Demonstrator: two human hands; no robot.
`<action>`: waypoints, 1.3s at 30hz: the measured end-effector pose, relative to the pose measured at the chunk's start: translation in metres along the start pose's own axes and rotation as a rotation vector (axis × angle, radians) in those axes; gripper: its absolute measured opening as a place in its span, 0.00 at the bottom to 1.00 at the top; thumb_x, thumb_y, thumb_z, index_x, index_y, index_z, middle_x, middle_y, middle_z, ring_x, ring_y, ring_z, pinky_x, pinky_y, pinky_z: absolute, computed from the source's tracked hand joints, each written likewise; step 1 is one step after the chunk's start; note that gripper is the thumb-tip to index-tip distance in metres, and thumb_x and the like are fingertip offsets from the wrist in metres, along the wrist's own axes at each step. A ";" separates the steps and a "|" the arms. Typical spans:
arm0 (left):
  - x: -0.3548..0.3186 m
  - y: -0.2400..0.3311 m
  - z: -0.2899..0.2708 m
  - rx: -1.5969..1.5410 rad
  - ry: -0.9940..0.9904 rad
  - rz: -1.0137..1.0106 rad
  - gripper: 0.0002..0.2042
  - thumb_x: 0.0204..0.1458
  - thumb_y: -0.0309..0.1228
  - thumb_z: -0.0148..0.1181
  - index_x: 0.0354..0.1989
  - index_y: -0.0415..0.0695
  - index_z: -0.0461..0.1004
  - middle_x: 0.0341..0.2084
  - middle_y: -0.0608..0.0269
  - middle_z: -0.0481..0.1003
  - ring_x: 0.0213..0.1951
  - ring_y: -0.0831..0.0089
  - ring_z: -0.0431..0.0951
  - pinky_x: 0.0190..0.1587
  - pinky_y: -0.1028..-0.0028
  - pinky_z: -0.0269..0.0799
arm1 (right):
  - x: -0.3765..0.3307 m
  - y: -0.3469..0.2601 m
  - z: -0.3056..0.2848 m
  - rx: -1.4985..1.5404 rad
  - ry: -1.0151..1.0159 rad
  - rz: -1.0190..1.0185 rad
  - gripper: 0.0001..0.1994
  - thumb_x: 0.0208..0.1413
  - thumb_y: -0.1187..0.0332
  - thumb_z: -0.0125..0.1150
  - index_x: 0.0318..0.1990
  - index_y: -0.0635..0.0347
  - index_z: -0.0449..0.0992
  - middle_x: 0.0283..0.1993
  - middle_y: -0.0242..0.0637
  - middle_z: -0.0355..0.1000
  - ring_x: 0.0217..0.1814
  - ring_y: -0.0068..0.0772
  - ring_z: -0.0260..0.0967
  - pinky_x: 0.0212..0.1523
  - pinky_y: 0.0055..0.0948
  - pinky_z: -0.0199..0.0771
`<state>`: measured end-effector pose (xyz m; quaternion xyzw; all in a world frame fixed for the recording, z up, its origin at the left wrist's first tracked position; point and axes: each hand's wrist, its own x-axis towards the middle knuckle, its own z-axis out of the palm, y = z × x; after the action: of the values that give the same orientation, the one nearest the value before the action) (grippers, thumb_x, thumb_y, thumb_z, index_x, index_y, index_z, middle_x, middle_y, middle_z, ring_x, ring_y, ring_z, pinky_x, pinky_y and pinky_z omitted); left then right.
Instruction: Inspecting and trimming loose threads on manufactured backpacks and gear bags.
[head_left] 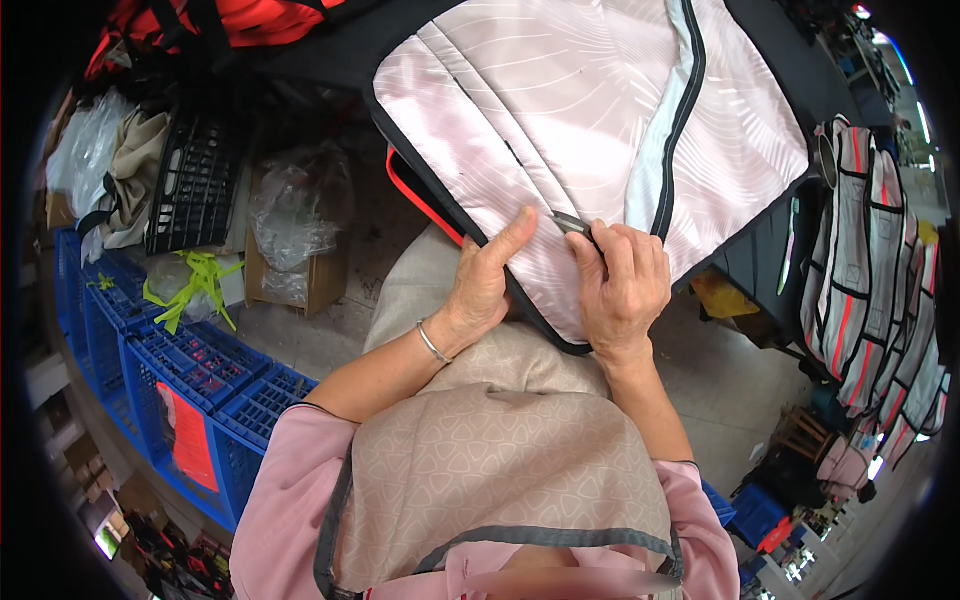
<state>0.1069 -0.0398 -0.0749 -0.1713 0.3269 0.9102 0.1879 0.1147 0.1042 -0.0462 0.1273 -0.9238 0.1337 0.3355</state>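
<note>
A pale pink patterned fabric bag panel (640,110) with black bound edges lies across the dark table's edge and over my lap. My left hand (483,285) grips its near left edge, thumb on top and the other fingers hidden beneath. In my right hand (625,285) is a small pair of metal thread snips (570,222), mostly covered by my fingers. Their pointed tip touches or hovers just over a seam running along the panel, close to my left thumb. A pale blue strip with black edging (665,130) crosses the panel on the right. Red trim (415,195) shows under its left edge.
Blue plastic crates (200,360) stand at the left, one with a red sheet on it. Beyond them are a black crate (195,180) and a cardboard box with clear plastic (300,230). Grey bag pieces with black and red trim (865,260) hang at the right.
</note>
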 end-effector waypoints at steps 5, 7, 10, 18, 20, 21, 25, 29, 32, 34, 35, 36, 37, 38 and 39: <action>-0.001 0.001 0.001 -0.012 0.002 -0.003 0.21 0.56 0.37 0.63 0.54 0.39 0.69 0.47 0.61 0.73 0.48 0.73 0.73 0.52 0.71 0.70 | 0.002 -0.001 -0.002 -0.033 -0.005 -0.010 0.13 0.44 0.62 0.72 0.34 0.56 0.77 0.29 0.29 0.70 0.27 0.28 0.65 0.26 0.28 0.60; 0.000 0.000 0.001 0.002 0.007 0.008 0.21 0.56 0.37 0.63 0.54 0.39 0.69 0.47 0.61 0.73 0.48 0.73 0.73 0.52 0.71 0.70 | 0.002 -0.001 -0.002 -0.037 -0.004 -0.014 0.13 0.44 0.62 0.72 0.34 0.56 0.77 0.29 0.29 0.70 0.27 0.28 0.65 0.26 0.28 0.60; 0.001 -0.002 -0.002 -0.001 0.014 -0.001 0.21 0.56 0.37 0.63 0.54 0.39 0.69 0.47 0.60 0.73 0.49 0.73 0.73 0.52 0.71 0.70 | 0.002 0.000 -0.002 -0.005 -0.022 0.004 0.12 0.44 0.63 0.73 0.34 0.56 0.77 0.28 0.30 0.70 0.27 0.29 0.65 0.26 0.28 0.60; 0.005 -0.004 -0.007 -0.010 -0.012 0.011 0.22 0.56 0.36 0.63 0.54 0.37 0.68 0.48 0.58 0.73 0.49 0.71 0.73 0.53 0.70 0.70 | 0.007 0.001 -0.004 0.269 -0.112 0.199 0.09 0.45 0.70 0.72 0.31 0.61 0.76 0.26 0.37 0.70 0.27 0.37 0.68 0.29 0.33 0.67; 0.009 -0.003 -0.007 -0.001 0.008 0.038 0.22 0.55 0.36 0.64 0.54 0.35 0.69 0.48 0.58 0.73 0.49 0.71 0.74 0.52 0.70 0.71 | 0.009 0.010 -0.001 0.274 -0.115 0.211 0.09 0.45 0.71 0.72 0.30 0.61 0.76 0.26 0.38 0.70 0.27 0.37 0.68 0.29 0.33 0.68; 0.014 0.002 -0.007 0.062 0.052 0.116 0.22 0.54 0.36 0.64 0.52 0.34 0.70 0.47 0.57 0.74 0.48 0.71 0.74 0.52 0.70 0.71 | 0.009 0.015 0.002 0.282 -0.117 0.225 0.09 0.45 0.71 0.71 0.30 0.62 0.75 0.26 0.39 0.70 0.27 0.38 0.68 0.30 0.33 0.68; 0.044 0.048 -0.005 0.092 0.028 0.142 0.21 0.53 0.36 0.65 0.49 0.32 0.74 0.44 0.57 0.77 0.45 0.73 0.76 0.49 0.74 0.72 | 0.031 0.024 0.016 0.563 -0.139 0.626 0.09 0.56 0.68 0.64 0.37 0.66 0.74 0.30 0.41 0.73 0.31 0.35 0.71 0.36 0.30 0.70; 0.048 0.033 -0.018 0.136 0.118 0.198 0.21 0.54 0.35 0.64 0.50 0.32 0.73 0.43 0.59 0.77 0.44 0.74 0.75 0.47 0.75 0.72 | 0.025 0.030 0.044 0.449 -0.192 0.574 0.09 0.60 0.67 0.61 0.41 0.64 0.73 0.33 0.34 0.73 0.36 0.25 0.69 0.40 0.24 0.69; 0.021 -0.002 -0.023 0.328 0.184 0.396 0.20 0.54 0.34 0.64 0.50 0.32 0.73 0.43 0.60 0.76 0.43 0.75 0.75 0.47 0.75 0.71 | 0.021 0.028 0.050 0.483 -0.150 0.608 0.15 0.57 0.59 0.63 0.37 0.63 0.73 0.33 0.40 0.74 0.34 0.39 0.72 0.37 0.33 0.71; 0.013 -0.011 -0.022 0.364 0.137 0.224 0.21 0.53 0.34 0.65 0.51 0.33 0.72 0.43 0.61 0.76 0.42 0.76 0.75 0.48 0.74 0.70 | 0.023 0.027 0.049 0.488 -0.132 0.591 0.14 0.57 0.60 0.63 0.38 0.63 0.73 0.33 0.40 0.73 0.34 0.38 0.72 0.37 0.32 0.71; 0.013 -0.010 -0.021 0.367 0.137 0.221 0.21 0.53 0.34 0.65 0.51 0.33 0.72 0.43 0.61 0.76 0.42 0.76 0.75 0.48 0.74 0.70 | 0.024 0.027 0.048 0.490 -0.112 0.569 0.14 0.57 0.61 0.64 0.38 0.64 0.73 0.33 0.40 0.73 0.34 0.37 0.72 0.36 0.32 0.71; 0.016 -0.005 -0.018 0.302 0.089 0.209 0.22 0.54 0.35 0.66 0.51 0.32 0.71 0.44 0.60 0.76 0.43 0.75 0.75 0.49 0.73 0.70 | 0.025 0.027 0.046 0.491 -0.111 0.566 0.14 0.57 0.61 0.64 0.38 0.64 0.73 0.33 0.40 0.73 0.34 0.37 0.72 0.36 0.32 0.71; 0.018 -0.002 -0.016 0.237 0.039 0.197 0.22 0.54 0.35 0.66 0.52 0.32 0.70 0.45 0.59 0.75 0.43 0.74 0.75 0.50 0.72 0.70 | 0.024 0.026 0.041 0.610 -0.100 0.635 0.13 0.56 0.63 0.64 0.39 0.64 0.74 0.33 0.40 0.73 0.33 0.36 0.72 0.36 0.31 0.70; 0.017 0.000 -0.013 0.236 0.038 0.201 0.22 0.54 0.35 0.66 0.52 0.32 0.70 0.45 0.59 0.75 0.43 0.74 0.75 0.50 0.72 0.70 | 0.022 0.026 0.035 0.728 -0.089 0.703 0.12 0.56 0.65 0.65 0.39 0.64 0.74 0.32 0.40 0.73 0.33 0.36 0.71 0.35 0.29 0.70; 0.016 0.000 -0.010 0.182 0.038 0.167 0.23 0.54 0.36 0.65 0.52 0.33 0.70 0.45 0.59 0.75 0.44 0.74 0.75 0.50 0.71 0.71 | 0.017 0.026 0.030 0.687 -0.043 0.691 0.10 0.53 0.69 0.67 0.39 0.65 0.75 0.31 0.41 0.72 0.32 0.33 0.70 0.33 0.28 0.69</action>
<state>0.0951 -0.0434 -0.0891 -0.1431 0.4250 0.8857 0.1199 0.0761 0.1164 -0.0615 -0.0808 -0.8211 0.5317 0.1910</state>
